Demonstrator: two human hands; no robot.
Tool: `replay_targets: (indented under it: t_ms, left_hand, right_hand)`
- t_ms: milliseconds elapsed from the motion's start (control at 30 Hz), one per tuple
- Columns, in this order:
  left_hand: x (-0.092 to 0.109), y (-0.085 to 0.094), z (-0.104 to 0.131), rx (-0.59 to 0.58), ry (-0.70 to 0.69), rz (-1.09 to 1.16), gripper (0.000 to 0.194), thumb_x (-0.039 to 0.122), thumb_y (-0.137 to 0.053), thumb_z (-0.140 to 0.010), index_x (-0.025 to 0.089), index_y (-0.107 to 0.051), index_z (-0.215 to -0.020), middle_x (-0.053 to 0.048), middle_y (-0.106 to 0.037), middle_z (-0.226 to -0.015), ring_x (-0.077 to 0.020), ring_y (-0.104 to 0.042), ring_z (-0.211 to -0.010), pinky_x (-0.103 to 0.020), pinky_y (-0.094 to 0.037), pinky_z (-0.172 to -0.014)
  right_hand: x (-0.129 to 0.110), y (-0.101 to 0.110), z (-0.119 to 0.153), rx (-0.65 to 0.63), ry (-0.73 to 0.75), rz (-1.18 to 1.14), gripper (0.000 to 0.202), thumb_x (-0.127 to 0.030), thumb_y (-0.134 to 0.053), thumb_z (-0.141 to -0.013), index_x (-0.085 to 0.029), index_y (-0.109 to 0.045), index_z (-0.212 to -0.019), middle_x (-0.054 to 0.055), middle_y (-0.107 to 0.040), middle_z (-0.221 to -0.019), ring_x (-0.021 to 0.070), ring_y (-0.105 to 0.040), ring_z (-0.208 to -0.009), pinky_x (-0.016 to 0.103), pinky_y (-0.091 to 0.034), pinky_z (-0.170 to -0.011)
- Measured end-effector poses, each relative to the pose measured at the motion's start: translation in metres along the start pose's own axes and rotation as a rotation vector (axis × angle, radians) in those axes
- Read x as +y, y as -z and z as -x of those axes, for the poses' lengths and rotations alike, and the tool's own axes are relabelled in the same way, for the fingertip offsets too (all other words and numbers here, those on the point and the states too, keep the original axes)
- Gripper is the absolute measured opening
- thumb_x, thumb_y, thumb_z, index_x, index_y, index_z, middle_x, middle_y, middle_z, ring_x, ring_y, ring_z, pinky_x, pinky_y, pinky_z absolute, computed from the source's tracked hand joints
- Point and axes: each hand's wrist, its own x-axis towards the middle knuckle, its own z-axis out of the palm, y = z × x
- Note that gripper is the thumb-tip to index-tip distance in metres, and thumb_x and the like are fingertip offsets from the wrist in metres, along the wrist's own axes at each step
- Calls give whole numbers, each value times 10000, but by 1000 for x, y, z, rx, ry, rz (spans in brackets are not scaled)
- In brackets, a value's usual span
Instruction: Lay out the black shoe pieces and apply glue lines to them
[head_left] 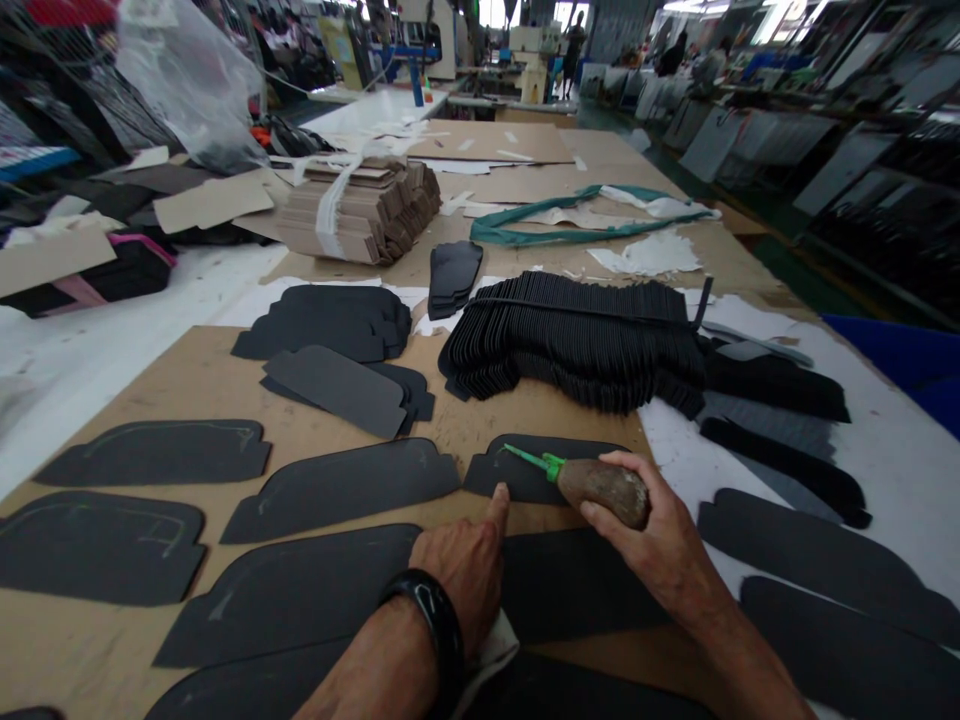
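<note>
My right hand grips a grimy brown squeeze bottle with a long green nozzle. The nozzle tip is over a small dark shaped panel, near its upper left edge. My left hand, with a black bangle on its wrist, stretches its index finger onto that panel's lower edge. Its other fingers curl under, and a whitish cloth pokes out below the palm. Around my hands lie several like panels; one dark panel left of my finger bears faint shiny lines along its edge.
Brown cardboard covers the worktable. Behind the panels stand a strapped row of black pieces and a tied bundle of brown card pieces. A green strap loop lies farther back. Dark panels rest on white sheeting at right.
</note>
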Motion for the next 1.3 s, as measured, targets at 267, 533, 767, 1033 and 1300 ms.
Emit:
replay_targets:
  t_ms: [267,533,767,1033,1300]
  left_hand:
    - [-3,-2,-3,21,2,-3,635,124,-296,-768,121,-147,-1385,-155,-667,-844,-274,-644,-788,-372,-470,-628]
    - [-5,-5,-6,54,-20,16,608,133,-280,-774,102,-194,-1376,-167,-664,-810,-276,-644,-752,-361,-434,-595]
    - [-6,-7,-10,75,-34,5,576,131,-253,-789,97,-239,-1363,-158,-671,-839,-291,-642,-782,-397,-465,-640]
    - [-6,-8,-11,93,-36,6,565,125,-227,-795,89,-251,-1358,-158,-670,-842,-293,-642,-785,-418,-475,-665]
    - [-11,-17,-16,131,-56,-10,542,133,-224,-815,103,-265,-1354,-149,-666,-849,-286,-637,-799,-422,-472,-690]
  right_hand:
    - [3,12,3,26,-65,3,393,-378,-593,-689,-225,-476,-1033,54,-554,-1057,220,-538,-935,364,-422,-815]
    - [16,28,7,72,-104,25,408,-395,-604,-675,-222,-480,-1023,52,-575,-1009,212,-556,-888,351,-440,-782]
    - [29,45,15,111,-135,49,401,-399,-599,-686,-234,-478,-1031,33,-568,-1013,200,-546,-909,341,-426,-801]
    - [39,60,24,154,-153,83,402,-398,-587,-702,-223,-470,-1045,48,-579,-1009,208,-563,-900,345,-436,-785]
    - [52,73,29,221,-185,146,415,-405,-594,-684,-221,-483,-1039,48,-589,-1021,200,-574,-879,317,-448,-754]
